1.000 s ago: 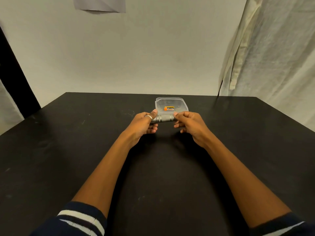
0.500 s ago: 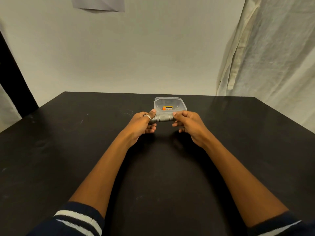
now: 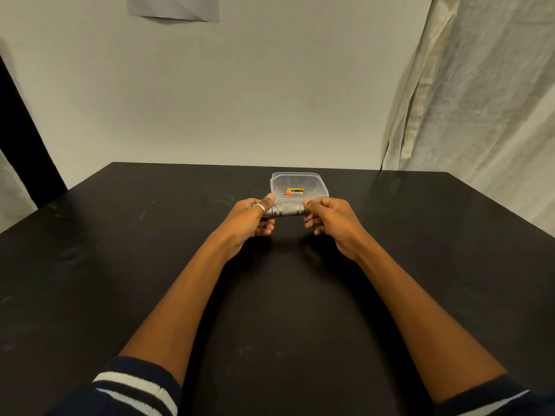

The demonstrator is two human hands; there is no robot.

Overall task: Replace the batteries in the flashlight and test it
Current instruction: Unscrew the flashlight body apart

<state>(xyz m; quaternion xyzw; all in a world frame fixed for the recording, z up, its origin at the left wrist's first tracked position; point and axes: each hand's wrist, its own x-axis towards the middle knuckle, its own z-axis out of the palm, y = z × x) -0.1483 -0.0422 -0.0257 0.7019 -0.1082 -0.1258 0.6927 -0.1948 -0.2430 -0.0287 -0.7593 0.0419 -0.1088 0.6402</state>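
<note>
Black tabletop (image 3: 105, 265) filled the lower scene, with a dark vertical band (image 3: 21, 139) standing against the pale wall at the far left. Taped high on that wall, a grey sheet of paper (image 3: 172, 7) hung left of centre. Nearer the viewer, a navy sleeve with white stripes (image 3: 135, 385) covered the left upper forearm, and the bare arm reached forward to the left hand (image 3: 249, 220), which was curled around one end of the flashlight (image 3: 285, 210), thumb laid along the top and a silver ring (image 3: 259, 207) on that thumb. This grey metal flashlight lay crosswise, held just above the table between both hands, its ribbed middle section exposed. Just beyond it, on the far side, sat a clear plastic container (image 3: 321, 187) with no lid on it, and inside lay an orange-and-dark battery (image 3: 295, 192) on its side. To the right, the right hand (image 3: 330, 220) pinched the flashlight's other end with thumb and fingertips, the remaining fingers tucked underneath. Whether the end cap was loose could not be told. Pale, creased curtain fabric (image 3: 480, 100) hung along the far right.
</note>
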